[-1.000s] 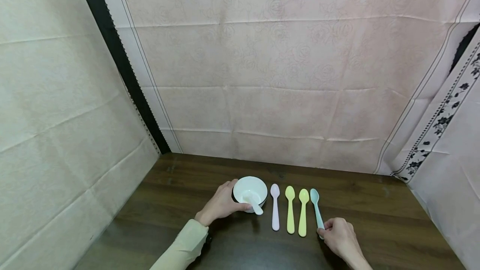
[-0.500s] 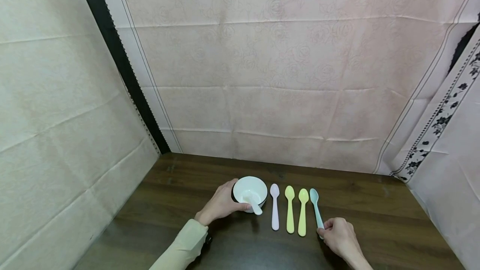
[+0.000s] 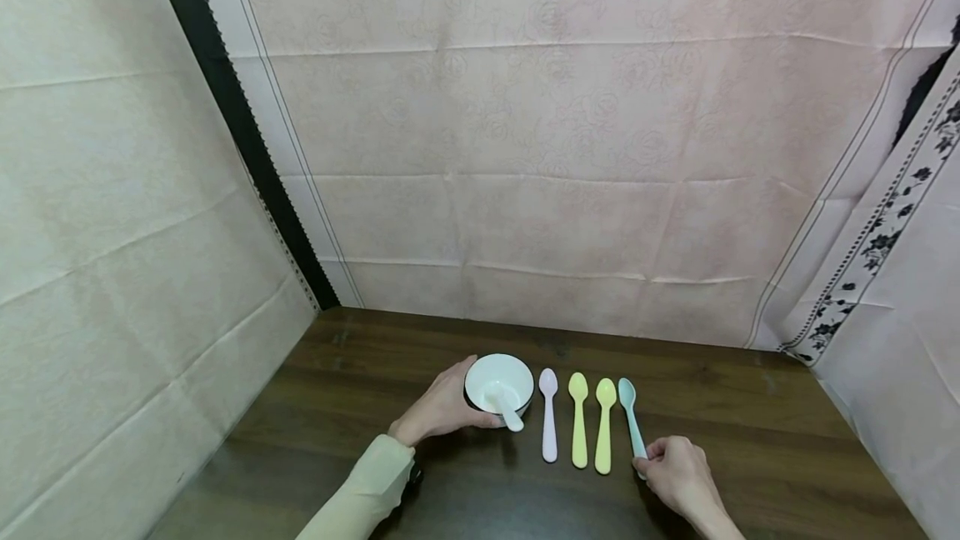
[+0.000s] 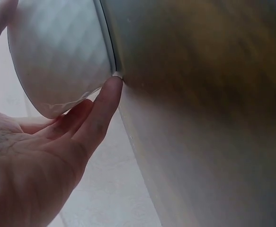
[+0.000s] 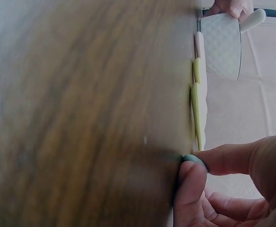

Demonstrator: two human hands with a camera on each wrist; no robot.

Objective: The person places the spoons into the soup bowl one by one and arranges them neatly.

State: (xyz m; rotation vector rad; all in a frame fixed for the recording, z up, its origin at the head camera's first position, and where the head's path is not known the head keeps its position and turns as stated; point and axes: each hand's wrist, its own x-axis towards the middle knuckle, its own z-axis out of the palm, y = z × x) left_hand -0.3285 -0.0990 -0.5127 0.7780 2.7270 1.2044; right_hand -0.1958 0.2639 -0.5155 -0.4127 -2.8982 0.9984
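Note:
My left hand (image 3: 442,402) holds a white bowl (image 3: 491,375) by its left side, the thumb at the near side. In the left wrist view, the fingers of the left hand (image 4: 38,165) lie along the textured wall of the bowl (image 4: 62,56). A white spoon (image 3: 513,420) leans inside it, its handle over the near rim. At the right, my right hand (image 3: 681,473) pinches the handle end of a light blue spoon (image 3: 631,417), which lies on the table. The right wrist view shows that spoon's tip (image 5: 194,161) between thumb and finger.
Between bowl and blue spoon lie a lilac spoon (image 3: 550,419) and two yellow ones, the left yellow spoon (image 3: 579,423) and the right yellow spoon (image 3: 604,427), roughly parallel. Pale cloth (image 3: 525,190) hangs behind the dark wooden table (image 3: 360,373) and at both sides.

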